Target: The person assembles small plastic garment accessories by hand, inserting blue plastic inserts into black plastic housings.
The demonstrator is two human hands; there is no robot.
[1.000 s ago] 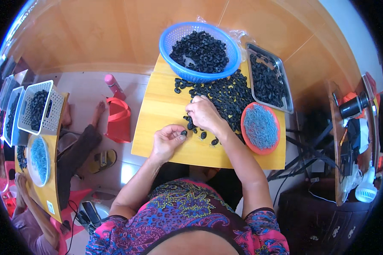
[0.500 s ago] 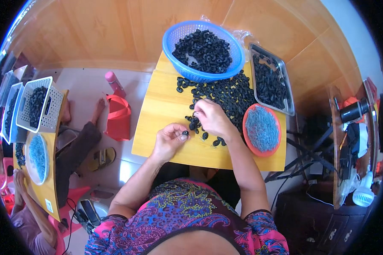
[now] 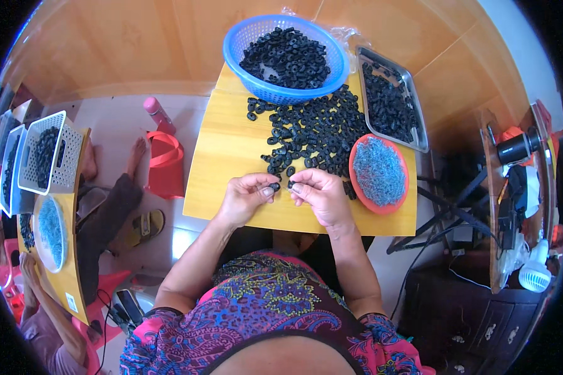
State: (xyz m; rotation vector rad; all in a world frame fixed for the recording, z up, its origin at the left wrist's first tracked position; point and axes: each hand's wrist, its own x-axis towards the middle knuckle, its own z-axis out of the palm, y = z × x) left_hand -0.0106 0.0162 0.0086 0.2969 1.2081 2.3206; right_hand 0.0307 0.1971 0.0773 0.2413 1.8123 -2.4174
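Note:
My left hand (image 3: 244, 201) pinches a small round black part (image 3: 274, 186) between thumb and fingertips, low over the front half of the yellow table (image 3: 216, 156). Close beside it, my right hand (image 3: 324, 199) has its thumb and index finger closed on another small black piece (image 3: 291, 184). The two pieces are slightly apart. Just beyond my fingers spreads a loose pile of black ring-like parts (image 3: 316, 134). To the right of the pile, an orange-red oval dish (image 3: 355, 181) holds many thin blue-grey metal bits (image 3: 380, 172), too small to tell their kind.
A blue mesh basket (image 3: 234, 59) full of black parts stands at the back, with a metal tray (image 3: 424, 140) of more to its right. On the floor at left are a red bag (image 3: 165, 169) and a pink bottle (image 3: 158, 114). Another person's leg (image 3: 116, 206) shows beside a second table (image 3: 75, 275).
My right hand has come back from the pile toward me and now holds a small black piece beside my left hand. The whole view has shifted slightly.

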